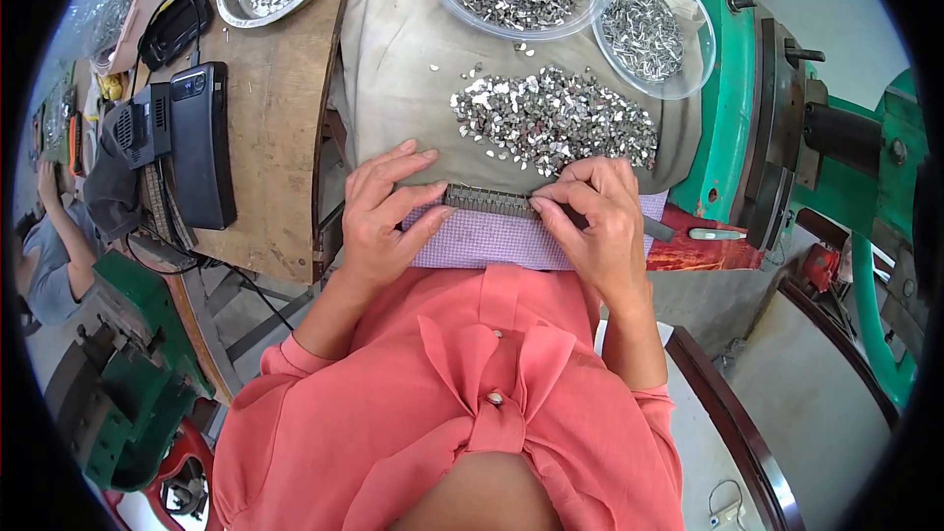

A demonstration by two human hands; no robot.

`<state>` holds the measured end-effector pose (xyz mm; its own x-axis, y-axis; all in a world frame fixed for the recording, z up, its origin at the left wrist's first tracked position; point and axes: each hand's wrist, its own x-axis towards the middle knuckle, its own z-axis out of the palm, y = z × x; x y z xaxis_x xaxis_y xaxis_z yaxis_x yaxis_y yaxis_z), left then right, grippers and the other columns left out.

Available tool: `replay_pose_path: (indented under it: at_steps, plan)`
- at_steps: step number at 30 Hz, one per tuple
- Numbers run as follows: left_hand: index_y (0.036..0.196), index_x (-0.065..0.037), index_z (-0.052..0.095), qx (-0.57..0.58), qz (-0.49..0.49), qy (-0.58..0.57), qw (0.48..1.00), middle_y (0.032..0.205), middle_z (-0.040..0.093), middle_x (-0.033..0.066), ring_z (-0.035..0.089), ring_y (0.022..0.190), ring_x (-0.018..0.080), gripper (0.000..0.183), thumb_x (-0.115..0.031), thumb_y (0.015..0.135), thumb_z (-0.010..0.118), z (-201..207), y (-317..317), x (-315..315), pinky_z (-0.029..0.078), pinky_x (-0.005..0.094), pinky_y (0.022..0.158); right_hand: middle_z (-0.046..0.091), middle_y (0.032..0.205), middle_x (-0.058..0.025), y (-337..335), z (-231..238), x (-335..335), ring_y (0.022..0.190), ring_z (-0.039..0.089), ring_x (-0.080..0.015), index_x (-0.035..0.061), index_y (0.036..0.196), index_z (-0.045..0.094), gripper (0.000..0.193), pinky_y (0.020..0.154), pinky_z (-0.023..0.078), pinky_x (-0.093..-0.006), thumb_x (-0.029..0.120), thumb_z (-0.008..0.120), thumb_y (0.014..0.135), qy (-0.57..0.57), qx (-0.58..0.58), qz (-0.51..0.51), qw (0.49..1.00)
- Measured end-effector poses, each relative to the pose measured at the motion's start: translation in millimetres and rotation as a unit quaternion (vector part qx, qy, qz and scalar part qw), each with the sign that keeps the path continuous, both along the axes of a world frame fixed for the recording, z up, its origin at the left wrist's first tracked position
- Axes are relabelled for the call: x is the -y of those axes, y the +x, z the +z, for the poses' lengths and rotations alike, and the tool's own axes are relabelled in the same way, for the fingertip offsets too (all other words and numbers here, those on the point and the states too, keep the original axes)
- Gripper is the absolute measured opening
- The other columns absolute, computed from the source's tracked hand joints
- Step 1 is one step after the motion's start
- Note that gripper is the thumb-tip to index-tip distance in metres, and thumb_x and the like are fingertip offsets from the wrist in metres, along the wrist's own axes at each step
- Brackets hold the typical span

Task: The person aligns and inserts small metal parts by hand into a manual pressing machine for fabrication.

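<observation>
A long narrow metal bar (661, 229) lies across a purple checked cloth (492, 244) in front of me. Along its middle stands a row of small grey metal pieces (489, 200), packed side by side. My left hand (379, 216) holds the bar's left end, thumb on the near side and index finger on the far side, other fingers spread. My right hand (602, 211) has thumb and index finger closed at the right end of the row; any small piece between the tips is hidden. Just beyond lies a loose heap of small shiny metal pieces (551, 118).
Clear plastic tubs (708, 49) and a metal bowl (224, 2) hold more small parts. A black phone (202, 152) rests on the wooden table (270, 138) at left. A green machine (723, 118) and a light-handled tool (716, 234) are at right. Another person's arm (67, 221) shows far left.
</observation>
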<state>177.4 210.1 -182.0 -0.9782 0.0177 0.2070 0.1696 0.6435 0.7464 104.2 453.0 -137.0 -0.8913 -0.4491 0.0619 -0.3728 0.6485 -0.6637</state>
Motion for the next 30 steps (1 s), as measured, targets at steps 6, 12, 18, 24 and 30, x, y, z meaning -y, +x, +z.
replay_pose_path:
  at_steps: [6, 12, 18, 24, 30]
  plan:
    - [0.098, -0.007, 0.074, 0.007, -0.013, -0.006, 1.0, 0.124, 0.067, 0.0123, 0.058, 0.124, 0.0348, 0.035, -0.012, 0.066, 0.086, 3, -3, 0, 0.041, 0.0428, 0.103, 0.059, 0.088, -0.0021, 4, 2, -11, 0.085, 0.055, -0.0234, 0.0085, 0.085, 0.075, 0.016, 0.074, 0.041, -0.0369, 0.01, 0.082, 0.07, -0.035, -0.02, -0.008, 0.999]
    - [0.096, -0.007, 0.074, 0.004, -0.017, -0.021, 1.0, 0.122, 0.067, 0.0112, 0.058, 0.12, 0.0338, 0.034, -0.016, 0.066, 0.086, 6, -5, 1, 0.041, 0.0435, 0.101, 0.059, 0.09, -0.0022, 17, -4, -28, 0.085, 0.054, -0.0244, 0.0098, 0.097, 0.074, 0.034, 0.074, 0.04, -0.0369, 0.018, 0.085, 0.067, -0.007, -0.029, 0.005, 1.0]
    - [0.094, -0.011, 0.074, -0.002, -0.016, -0.025, 1.0, 0.12, 0.067, 0.0052, 0.06, 0.118, 0.0291, 0.032, -0.02, 0.067, 0.087, 5, -4, 4, 0.041, 0.0403, 0.097, 0.059, 0.091, -0.0001, 24, -19, -26, 0.086, 0.055, -0.0217, 0.0128, 0.099, 0.076, 0.033, 0.076, 0.039, -0.0352, 0.019, 0.086, 0.068, -0.012, -0.07, -0.011, 0.997]
    - [0.094, -0.012, 0.074, -0.002, -0.009, -0.028, 1.0, 0.12, 0.067, 0.0042, 0.06, 0.119, 0.0281, 0.03, -0.021, 0.068, 0.086, 2, -2, 1, 0.041, 0.0397, 0.097, 0.06, 0.09, 0.0012, 24, -27, -26, 0.085, 0.055, -0.0208, 0.0137, 0.098, 0.077, 0.032, 0.075, 0.039, -0.034, 0.018, 0.087, 0.068, -0.029, -0.093, -0.017, 0.995]
    - [0.092, -0.011, 0.073, -0.02, -0.015, -0.041, 0.999, 0.121, 0.067, 0.0057, 0.06, 0.119, 0.0301, 0.029, -0.019, 0.068, 0.086, 2, -5, 1, 0.041, 0.0411, 0.098, 0.06, 0.091, 0.0011, 25, -27, -25, 0.087, 0.055, -0.0208, 0.0139, 0.098, 0.076, 0.032, 0.075, 0.039, -0.0347, 0.018, 0.087, 0.069, -0.022, -0.103, -0.04, 0.994]
